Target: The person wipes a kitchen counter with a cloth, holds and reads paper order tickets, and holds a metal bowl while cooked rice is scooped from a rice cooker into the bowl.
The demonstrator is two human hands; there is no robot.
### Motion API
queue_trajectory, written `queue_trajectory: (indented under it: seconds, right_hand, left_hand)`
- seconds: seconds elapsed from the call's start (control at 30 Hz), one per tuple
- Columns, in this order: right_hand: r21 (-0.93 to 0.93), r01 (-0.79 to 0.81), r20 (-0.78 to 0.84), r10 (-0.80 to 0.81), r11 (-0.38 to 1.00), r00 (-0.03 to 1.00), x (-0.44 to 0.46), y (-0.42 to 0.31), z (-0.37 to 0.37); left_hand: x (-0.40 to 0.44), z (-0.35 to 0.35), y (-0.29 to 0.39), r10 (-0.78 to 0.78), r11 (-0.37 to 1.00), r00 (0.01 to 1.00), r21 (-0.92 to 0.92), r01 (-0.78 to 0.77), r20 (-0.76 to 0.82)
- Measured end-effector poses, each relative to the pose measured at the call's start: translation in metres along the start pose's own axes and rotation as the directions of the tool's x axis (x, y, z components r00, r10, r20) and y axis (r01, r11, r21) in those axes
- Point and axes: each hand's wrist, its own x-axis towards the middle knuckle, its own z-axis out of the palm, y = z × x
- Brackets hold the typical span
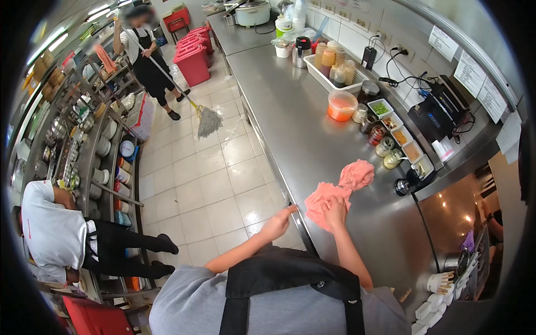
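1. Far left: a co-worker in a white top (53, 223), bent over by the packed shelves (106, 162).
2. Next over, farther off, another person in a dark apron (151, 61) has a mop (209, 123) on the tiles, red bins (192, 58) just behind.
3. My left hand (276, 224) is by the counter's near-left edge: index finger out, the rest loosely folded, nothing in it that I can see.
4. Pink cloth (320, 204) is on the steel counter (290, 128), part spread, part bunched farther right. Can't tell if it's one piece or two, tbh.
5. My right hand (335, 213) is on the spread part, fingers mostly closed, pinching some fabric.
6. Beyond that: orange tub (341, 107), then little jars (384, 146), with a silver bell (401, 187) nearer me.
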Motion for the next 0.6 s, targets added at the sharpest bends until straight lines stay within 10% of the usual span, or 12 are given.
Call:
queue_trajectory:
  seconds: [0.17,0.27,0.43,0.6]
  right_hand:
    - [-0.245,0.125,-0.146,-0.164,0.962,0.976,-0.021,-0.048,-0.009]
    - [-0.343,0.217,-0.165,-0.286,0.914,0.944,-0.023,-0.030,0.016]
    - [-0.328,0.263,-0.147,-0.324,0.907,0.935,0.003,-0.023,0.020]
    - [-0.321,0.247,-0.170,-0.312,0.914,0.935,0.043,-0.030,0.025]
  left_hand:
    - [-0.066,-0.019,-0.099,-0.488,0.872,0.854,-0.072,0.484,-0.179]
    - [-0.133,-0.024,-0.164,-0.604,0.755,0.777,0.186,0.629,-0.177]
    - [-0.209,-0.057,-0.211,-0.877,0.443,0.480,0.342,0.829,-0.029]
    - [-0.194,-0.074,-0.214,-0.867,0.463,0.497,0.312,0.830,-0.034]
